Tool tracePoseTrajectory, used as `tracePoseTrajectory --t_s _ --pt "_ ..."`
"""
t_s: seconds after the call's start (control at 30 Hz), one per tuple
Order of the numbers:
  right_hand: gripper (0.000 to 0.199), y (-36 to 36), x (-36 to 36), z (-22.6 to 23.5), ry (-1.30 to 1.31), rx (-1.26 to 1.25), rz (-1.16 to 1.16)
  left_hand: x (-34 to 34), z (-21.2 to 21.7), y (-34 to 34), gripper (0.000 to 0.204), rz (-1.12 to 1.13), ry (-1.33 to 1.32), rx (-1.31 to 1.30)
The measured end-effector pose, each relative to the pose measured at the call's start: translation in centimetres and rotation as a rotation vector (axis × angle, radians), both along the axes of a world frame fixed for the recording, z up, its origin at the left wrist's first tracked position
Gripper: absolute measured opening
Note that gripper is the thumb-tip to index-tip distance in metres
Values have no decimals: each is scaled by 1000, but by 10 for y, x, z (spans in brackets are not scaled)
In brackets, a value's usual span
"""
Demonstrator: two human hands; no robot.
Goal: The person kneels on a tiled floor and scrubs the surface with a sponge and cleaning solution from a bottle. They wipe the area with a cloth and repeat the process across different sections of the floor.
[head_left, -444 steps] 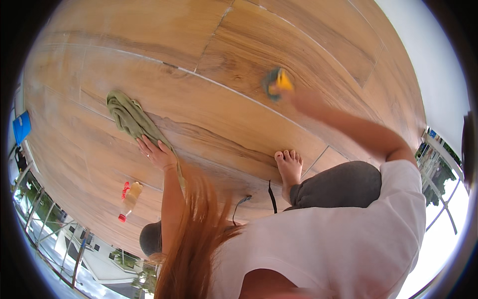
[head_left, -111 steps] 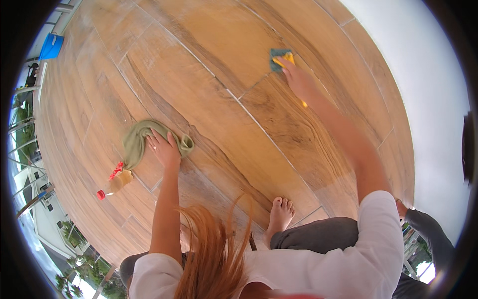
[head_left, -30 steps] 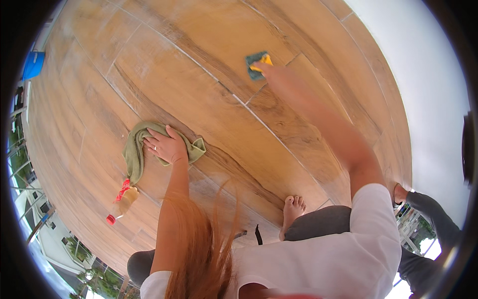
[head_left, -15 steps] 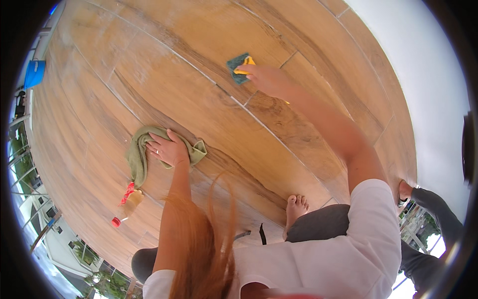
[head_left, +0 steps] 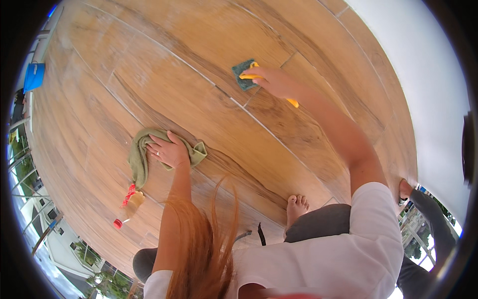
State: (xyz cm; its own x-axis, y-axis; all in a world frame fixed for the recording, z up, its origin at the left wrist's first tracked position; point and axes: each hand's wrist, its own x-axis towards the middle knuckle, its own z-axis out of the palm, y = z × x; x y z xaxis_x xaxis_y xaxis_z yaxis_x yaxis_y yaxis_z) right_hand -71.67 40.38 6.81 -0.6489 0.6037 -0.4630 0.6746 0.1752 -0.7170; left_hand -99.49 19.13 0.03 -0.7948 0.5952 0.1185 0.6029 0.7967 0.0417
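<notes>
My left hand (head_left: 171, 151) lies flat on a folded olive-green cloth (head_left: 137, 162), fingers spread, with a ring on one of them. The cloth rests crumpled in a curve on the wood-look floor. Farther out to the right, my right hand (head_left: 273, 82) is closed round the yellow handle of a scrubber (head_left: 243, 75). Its dark green scouring pad sits against the floor, and the handle's end sticks out beneath my wrist. Beside the cloth's lower end lies a clear plastic bottle (head_left: 133, 203) with a red label, a red cap and pale yellowish contents.
Wood-look floor tiles (head_left: 199, 99) with pale seams spread all round. A blue bucket (head_left: 34, 76) stands at the far left edge. A white wall (head_left: 423, 74) curves along the right. My bare foot (head_left: 297, 207) is near; a person's trousered leg (head_left: 433, 207) shows at right.
My right hand has drawn the scrubber slightly back toward me and to the right, and more of its yellow handle shows. The left hand and the cloth have stayed put.
</notes>
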Motion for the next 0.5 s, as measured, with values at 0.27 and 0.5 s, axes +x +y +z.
tracePoseTrajectory --t_s 0.27,0.5 --pt "28 -1 6 -14 104 132 51 -5 -4 -5 63 -18 20 -4" --pt "30 26 -6 -6 152 131 88 15 10 -15 57 -253 -77 13"
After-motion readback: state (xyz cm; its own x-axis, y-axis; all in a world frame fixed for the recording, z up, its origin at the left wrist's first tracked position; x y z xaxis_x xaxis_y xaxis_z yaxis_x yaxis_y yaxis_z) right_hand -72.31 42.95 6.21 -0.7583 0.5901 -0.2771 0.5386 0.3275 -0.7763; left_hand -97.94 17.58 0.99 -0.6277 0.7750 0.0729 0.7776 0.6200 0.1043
